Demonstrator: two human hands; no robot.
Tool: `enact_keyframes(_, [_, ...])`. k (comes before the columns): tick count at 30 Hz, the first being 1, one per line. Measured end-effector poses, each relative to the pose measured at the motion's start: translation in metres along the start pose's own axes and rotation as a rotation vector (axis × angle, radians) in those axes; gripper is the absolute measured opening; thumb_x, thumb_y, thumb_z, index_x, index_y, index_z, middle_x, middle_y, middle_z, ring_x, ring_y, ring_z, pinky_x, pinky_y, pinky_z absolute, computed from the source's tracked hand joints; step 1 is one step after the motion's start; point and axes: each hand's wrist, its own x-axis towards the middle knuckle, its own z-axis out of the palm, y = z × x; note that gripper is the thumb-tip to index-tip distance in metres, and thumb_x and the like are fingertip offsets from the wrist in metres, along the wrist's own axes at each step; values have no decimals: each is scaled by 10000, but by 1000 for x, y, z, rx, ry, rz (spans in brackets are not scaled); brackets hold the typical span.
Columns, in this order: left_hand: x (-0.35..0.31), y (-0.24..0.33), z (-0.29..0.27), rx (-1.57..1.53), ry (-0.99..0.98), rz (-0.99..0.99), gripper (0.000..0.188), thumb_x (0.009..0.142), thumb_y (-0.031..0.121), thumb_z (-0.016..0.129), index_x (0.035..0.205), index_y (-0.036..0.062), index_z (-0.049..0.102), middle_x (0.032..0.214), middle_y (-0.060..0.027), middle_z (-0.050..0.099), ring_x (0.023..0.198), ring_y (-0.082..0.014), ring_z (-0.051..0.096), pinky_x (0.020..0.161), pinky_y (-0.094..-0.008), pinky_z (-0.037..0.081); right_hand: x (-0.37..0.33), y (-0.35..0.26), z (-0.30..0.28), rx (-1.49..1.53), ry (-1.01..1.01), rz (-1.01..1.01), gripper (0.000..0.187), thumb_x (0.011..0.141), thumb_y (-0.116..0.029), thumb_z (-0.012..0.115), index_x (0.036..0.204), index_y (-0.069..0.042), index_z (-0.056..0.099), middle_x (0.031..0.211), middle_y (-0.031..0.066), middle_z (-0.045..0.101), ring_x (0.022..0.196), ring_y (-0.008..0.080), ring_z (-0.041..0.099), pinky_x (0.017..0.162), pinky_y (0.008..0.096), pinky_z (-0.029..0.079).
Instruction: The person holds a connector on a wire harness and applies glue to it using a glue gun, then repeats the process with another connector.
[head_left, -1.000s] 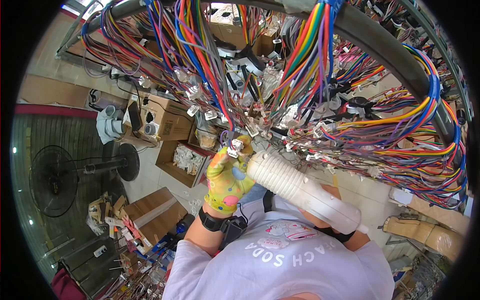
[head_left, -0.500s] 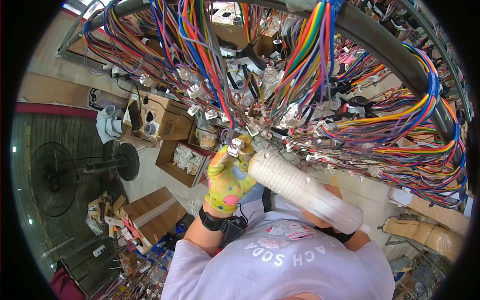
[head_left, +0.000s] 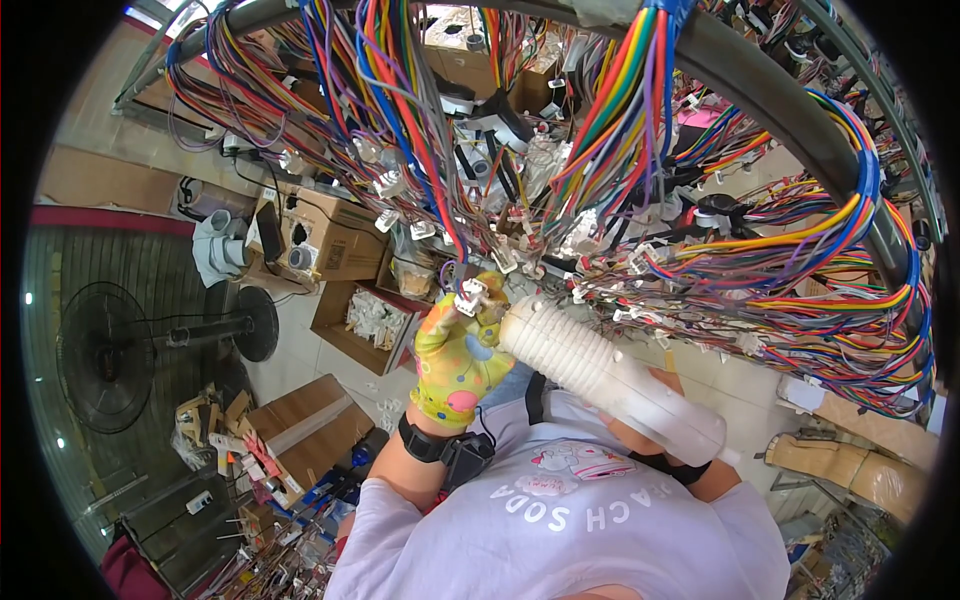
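Observation:
My left hand (head_left: 464, 362), in a yellow-green glove with coloured dots, is closed at the fingertips on a white plastic connector (head_left: 471, 296). Red, blue and purple wires (head_left: 452, 240) run up from that connector toward the bundles above. A white ribbed plastic bottle (head_left: 610, 375) slants from beside the glove down to the right, its narrow tip at the lower right end. My right forearm (head_left: 632, 437) passes beneath this bottle. The bottle hides my right hand, and its fingers cannot be made out.
Thick bundles of coloured wires (head_left: 620, 120) hang from a curved dark metal rail (head_left: 780, 110) overhead. To the left stand an open carton (head_left: 345, 335) of white parts, a taped box (head_left: 310, 430) and a black fan (head_left: 110, 355). Wrapped brown cardboard (head_left: 840, 470) lies at right.
The white bottle's ribbed end has shifted very slightly to the right and up. My left hand stays almost still with the white connector in its fingertips.

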Motion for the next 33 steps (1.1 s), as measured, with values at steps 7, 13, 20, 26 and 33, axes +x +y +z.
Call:
enact_keyframes(7, [-2,6,-8,146,-223,9,531,772,261,717,1221,59,518,1171,-75,602,1051,-181,582,940,-328,436,-3,8,1,-45,-21,30,393,712,-62,647,1094,15,592,940,118,667,847,233,664,753,318,526])
enact_keyframes(13, [-1,2,0,276,-228,104,513,821,377,607,1226,70,537,1180,-67,597,1019,-206,589,880,-320,450,-8,9,7,137,39,182,463,706,-78,706,1141,16,579,1013,139,649,899,254,659,789,325,522])
enact_keyframes(20, [7,-3,11,111,-2,160,420,807,174,663,1204,86,557,1074,-77,621,875,-192,587,764,-334,448,1,-8,6,270,102,163,428,770,15,557,1196,46,531,1052,182,635,907,243,647,772,336,530])
enact_keyframes(26, [13,2,4,339,-18,373,398,830,43,638,1214,96,545,1089,-77,619,1000,-209,597,889,-344,456,9,-22,-2,7,-25,59,550,755,31,571,1291,44,451,1143,185,583,943,258,644,799,342,520])
enact_keyframes(33, [37,11,-15,284,-103,263,415,835,107,649,1233,109,529,1142,-79,612,1028,-234,602,756,-312,471,-8,-6,-7,-136,-104,-54,541,769,66,556,1297,42,443,1171,187,565,994,271,633,846,345,506])
